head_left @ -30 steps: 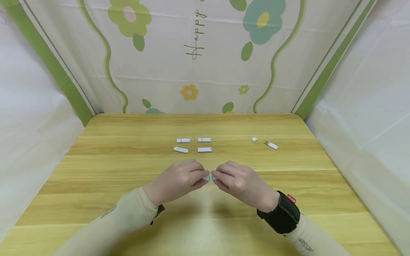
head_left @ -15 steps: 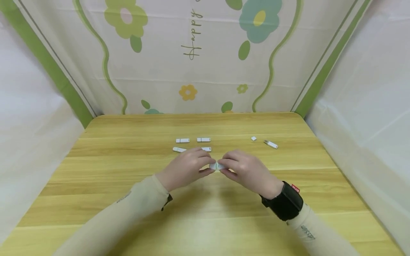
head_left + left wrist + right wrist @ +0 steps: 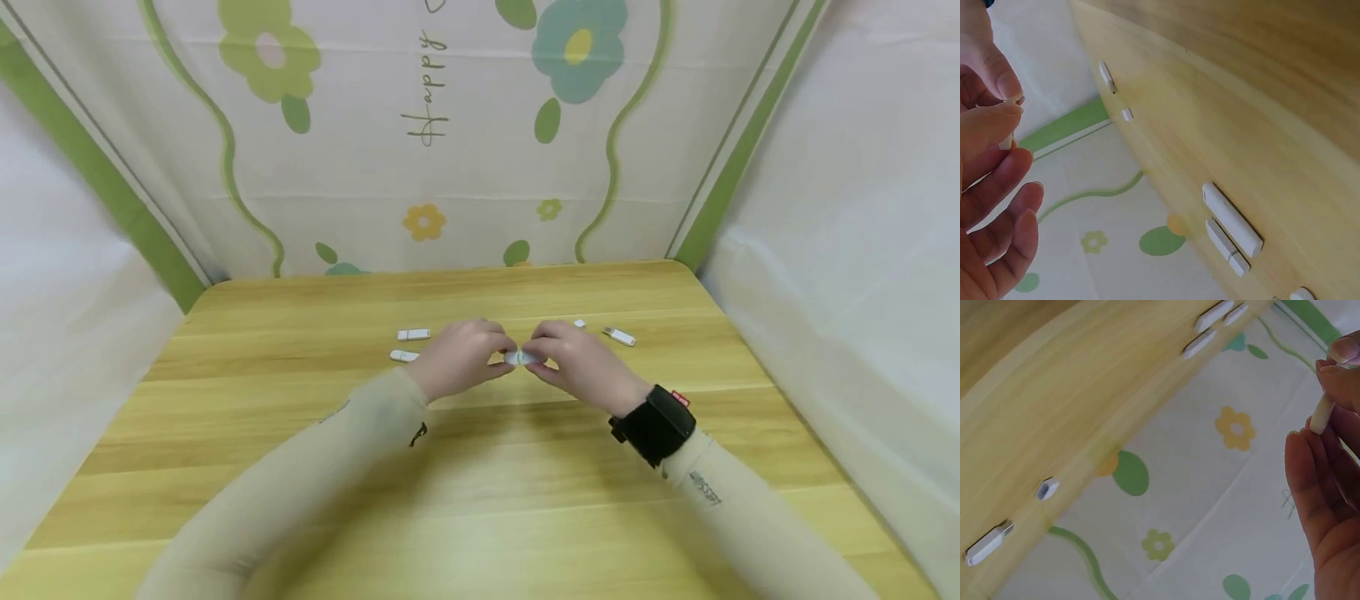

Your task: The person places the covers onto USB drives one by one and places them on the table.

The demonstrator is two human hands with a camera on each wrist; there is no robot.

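My left hand and right hand meet above the table, fingertips close together. Between them is a small white USB stick with a rounded end, pinched by thumb and fingers on either side. In the right wrist view one end of this white stick sticks out past the fingers, and the left wrist view shows only a short piece. Fingertips cover the rest. Beyond the right hand lie an uncapped USB stick, its metal plug showing, and a loose white cap.
Left of the hands lie a capped USB stick and a rounded one, partly behind the left hand. The left wrist view shows two more white sticks, one wider, one with a seam. A flower-printed curtain stands behind the wooden table.
Both hands have moved forward over the table, still gripping the USB stick. The left hand now covers the two sticks nearest the middle. The head view has shifted slightly.
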